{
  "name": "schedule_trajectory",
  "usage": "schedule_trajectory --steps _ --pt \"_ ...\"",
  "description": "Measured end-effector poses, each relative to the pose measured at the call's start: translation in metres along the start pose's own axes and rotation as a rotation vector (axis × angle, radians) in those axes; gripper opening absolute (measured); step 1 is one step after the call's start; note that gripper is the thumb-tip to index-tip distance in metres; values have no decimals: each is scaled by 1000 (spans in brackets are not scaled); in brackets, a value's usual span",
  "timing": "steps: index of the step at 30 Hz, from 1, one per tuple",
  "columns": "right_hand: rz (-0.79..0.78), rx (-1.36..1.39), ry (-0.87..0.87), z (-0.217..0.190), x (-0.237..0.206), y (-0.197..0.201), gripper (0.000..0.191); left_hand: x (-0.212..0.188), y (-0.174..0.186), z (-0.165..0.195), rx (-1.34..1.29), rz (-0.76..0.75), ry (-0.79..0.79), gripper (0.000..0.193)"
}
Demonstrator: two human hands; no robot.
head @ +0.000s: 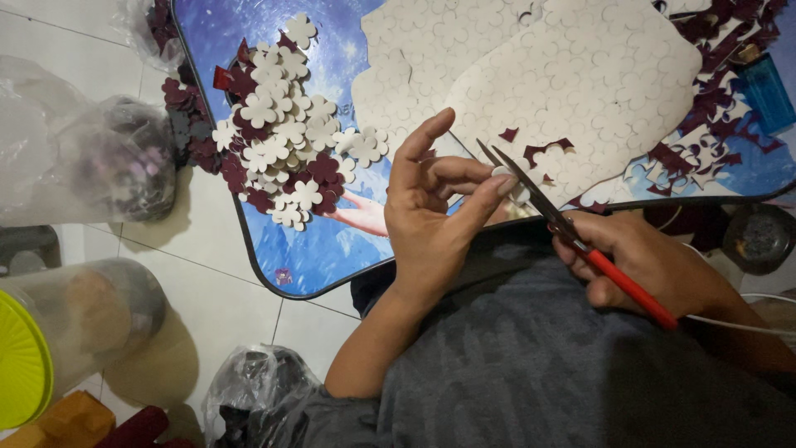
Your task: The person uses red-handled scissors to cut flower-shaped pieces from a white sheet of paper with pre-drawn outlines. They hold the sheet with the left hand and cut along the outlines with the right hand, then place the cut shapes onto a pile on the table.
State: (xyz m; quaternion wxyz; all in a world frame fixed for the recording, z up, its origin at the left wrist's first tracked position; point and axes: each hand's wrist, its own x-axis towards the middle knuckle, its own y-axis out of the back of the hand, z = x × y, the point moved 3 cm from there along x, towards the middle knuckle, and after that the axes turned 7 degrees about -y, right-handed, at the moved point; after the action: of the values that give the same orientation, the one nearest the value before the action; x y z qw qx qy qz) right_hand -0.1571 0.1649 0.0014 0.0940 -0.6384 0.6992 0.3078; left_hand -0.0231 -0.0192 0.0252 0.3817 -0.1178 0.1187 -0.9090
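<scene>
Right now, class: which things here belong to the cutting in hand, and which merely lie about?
In use: left hand pinching a small white flower piece; right hand working red-handled scissors; punched white sheets; pile of cut flowers.

Lying about: blue lighter; lidded plastic jar; plastic bags.

We have one view only, from a camera worn on the head, looking steeply down and slightly forward over our own lap. It sits close: our left hand [435, 207] and right hand [643, 261] fill the middle of the frame. The far edge reaches across the low blue table [323, 249], and the left side takes in the tiled floor [215, 249] beside us.
</scene>
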Motion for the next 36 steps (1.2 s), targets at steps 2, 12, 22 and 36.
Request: schedule_trajectory --steps 2,12,22,36 --pt "4 -11 8 -1 0 0 92 -1 0 -1 -13 -10 17 71" --pt "-46 214 74 -13 2 -2 117 -10 -9 -16 -197 -87 95 52" --pt "54 293 48 -12 1 -8 112 -13 -19 -26 -230 -125 174 30" --pt "-21 264 32 -6 4 -5 113 -11 -17 -24 -262 -34 182 23"
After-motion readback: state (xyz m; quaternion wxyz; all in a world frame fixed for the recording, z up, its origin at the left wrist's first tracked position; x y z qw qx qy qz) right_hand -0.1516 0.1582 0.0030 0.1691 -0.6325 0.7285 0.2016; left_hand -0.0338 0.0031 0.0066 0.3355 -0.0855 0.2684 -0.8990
